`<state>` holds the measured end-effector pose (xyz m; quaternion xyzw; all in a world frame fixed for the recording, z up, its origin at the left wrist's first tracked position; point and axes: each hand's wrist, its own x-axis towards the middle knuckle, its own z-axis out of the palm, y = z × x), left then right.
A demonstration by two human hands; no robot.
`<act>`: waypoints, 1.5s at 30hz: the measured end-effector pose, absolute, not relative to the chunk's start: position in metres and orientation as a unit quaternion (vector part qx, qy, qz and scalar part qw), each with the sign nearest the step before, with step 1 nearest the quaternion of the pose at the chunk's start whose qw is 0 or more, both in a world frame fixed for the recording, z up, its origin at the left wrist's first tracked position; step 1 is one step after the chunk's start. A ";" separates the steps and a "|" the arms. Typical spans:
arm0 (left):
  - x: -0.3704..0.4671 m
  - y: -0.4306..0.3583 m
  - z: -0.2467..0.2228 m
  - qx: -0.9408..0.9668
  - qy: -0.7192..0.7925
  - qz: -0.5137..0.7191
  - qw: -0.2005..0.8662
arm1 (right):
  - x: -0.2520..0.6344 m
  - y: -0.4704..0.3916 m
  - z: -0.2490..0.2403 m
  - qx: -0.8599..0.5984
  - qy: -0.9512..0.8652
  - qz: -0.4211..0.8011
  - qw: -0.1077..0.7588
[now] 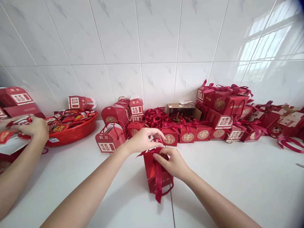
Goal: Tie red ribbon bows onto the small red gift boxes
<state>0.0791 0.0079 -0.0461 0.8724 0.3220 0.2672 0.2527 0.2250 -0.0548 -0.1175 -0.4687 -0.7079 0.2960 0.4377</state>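
- Red gift box (151, 174): upright on the white countertop (213, 183), directly before the person, between both hands. A twisted cord handle (171, 187) hangs on its near side.
- Dark red satin ribbon (159, 180): at the box top, one tail hanging down the near side.
- Left hand (145, 139): above the box top, thumb and fingers pinching a ribbon loop.
- Right hand (174, 161): at the box top, thumb and fingertips gripping the ribbon; exact hold partly hidden.
- Behind: a row of red boxes with bows (187, 134), a ribbon heap (156, 118) and an open cardboard carton (197, 113). Bow-topped boxes are stacked to the right.
- Left: a red plastic basin (71, 134) full of wrapped snacks (77, 117); beside it, a co-worker's hands (35, 128) holding red packets.
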 end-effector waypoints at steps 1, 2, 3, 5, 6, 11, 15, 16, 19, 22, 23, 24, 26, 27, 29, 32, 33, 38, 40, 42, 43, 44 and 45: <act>0.081 0.010 -0.048 0.864 0.349 0.307 0.196 | 0.225 -0.055 -0.118 -0.469 -0.706 0.297 0.441; 0.082 0.012 -0.050 0.844 0.385 0.352 0.128 | 0.225 -0.054 -0.118 -0.466 -0.704 0.298 0.444; 0.082 0.012 -0.053 0.816 0.420 0.392 0.067 | 0.225 -0.054 -0.119 -0.462 -0.704 0.303 0.446; 0.078 0.008 -0.059 0.780 0.463 0.418 0.041 | 0.227 -0.054 -0.120 -0.449 -0.704 0.318 0.449; 0.074 0.005 -0.062 0.785 0.468 0.398 0.081 | 0.228 -0.054 -0.120 -0.443 -0.703 0.324 0.451; 0.057 -0.017 -0.081 0.802 0.430 0.302 0.285 | 0.230 -0.054 -0.124 -0.436 -0.686 0.348 0.468; 0.056 -0.024 -0.098 0.755 0.421 0.374 0.337 | 0.226 -0.055 -0.128 -0.459 -0.597 0.378 0.539; 0.057 -0.025 -0.102 0.747 0.415 0.383 0.350 | 0.226 -0.055 -0.128 -0.458 -0.585 0.383 0.548; 0.060 -0.029 -0.109 0.747 0.400 0.388 0.363 | 0.225 -0.055 -0.128 -0.452 -0.596 0.374 0.548; 0.063 -0.034 -0.112 0.762 0.393 0.386 0.340 | 0.225 -0.056 -0.126 -0.461 -0.613 0.359 0.532; 0.064 -0.035 -0.113 0.764 0.393 0.391 0.329 | 0.225 -0.057 -0.126 -0.463 -0.615 0.356 0.530; 0.065 -0.035 -0.114 0.764 0.394 0.399 0.318 | 0.226 -0.058 -0.127 -0.464 -0.621 0.346 0.529; 0.067 -0.036 -0.117 0.761 0.396 0.419 0.298 | 0.227 -0.060 -0.128 -0.466 -0.643 0.298 0.529; 0.068 -0.036 -0.118 0.759 0.395 0.427 0.292 | 0.228 -0.061 -0.129 -0.469 -0.659 0.266 0.525; 0.069 -0.036 -0.120 0.756 0.395 0.438 0.286 | 0.230 -0.063 -0.131 -0.476 -0.683 0.214 0.510; 0.069 -0.037 -0.122 0.752 0.398 0.438 0.290 | 0.232 -0.064 -0.135 -0.489 -0.691 0.195 0.496; 0.068 -0.037 -0.122 0.751 0.400 0.436 0.294 | 0.232 -0.063 -0.135 -0.494 -0.688 0.197 0.494; 0.069 -0.038 -0.121 0.748 0.407 0.436 0.292 | 0.233 -0.060 -0.135 -0.526 -0.645 0.272 0.482; 0.071 -0.038 -0.121 0.739 0.409 0.444 0.298 | 0.234 -0.059 -0.133 -0.525 -0.626 0.333 0.471; 0.072 -0.038 -0.121 0.727 0.415 0.447 0.315 | 0.235 -0.059 -0.130 -0.512 -0.615 0.387 0.458; 0.073 -0.037 -0.122 0.722 0.418 0.447 0.324 | 0.236 -0.059 -0.129 -0.504 -0.614 0.406 0.452; 0.074 -0.037 -0.122 0.718 0.418 0.447 0.331 | 0.237 -0.059 -0.129 -0.496 -0.615 0.420 0.446; 0.075 -0.036 -0.123 0.716 0.417 0.448 0.336 | 0.237 -0.059 -0.128 -0.486 -0.619 0.431 0.441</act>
